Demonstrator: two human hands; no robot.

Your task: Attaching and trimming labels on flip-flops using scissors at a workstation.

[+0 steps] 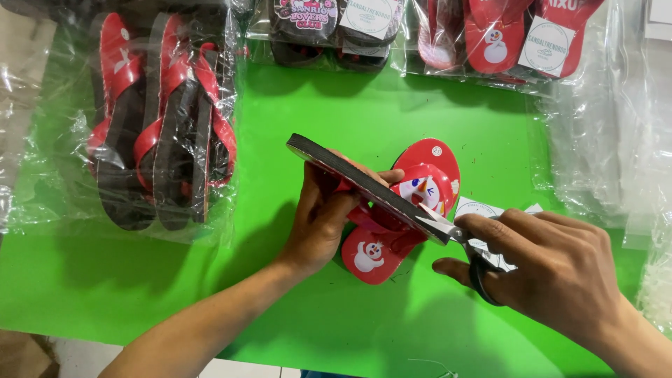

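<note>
My left hand [320, 218] grips a flip-flop sandal [364, 187] tilted on its edge, its black sole edge facing me. Under it a second red sandal [420, 203] with a snowman picture lies flat on the green mat [322, 112]. My right hand [553, 262] holds black-handled scissors [448, 227], the blades touching the lower end of the tilted sandal. White paper cards [483, 210] lie partly hidden behind my right hand.
Packs of red and black sandals in clear plastic [161, 126] lie at the left. More bagged sandals [336, 28] and red ones [504, 35] line the far edge. Loose clear plastic bags [616, 140] pile up at the right.
</note>
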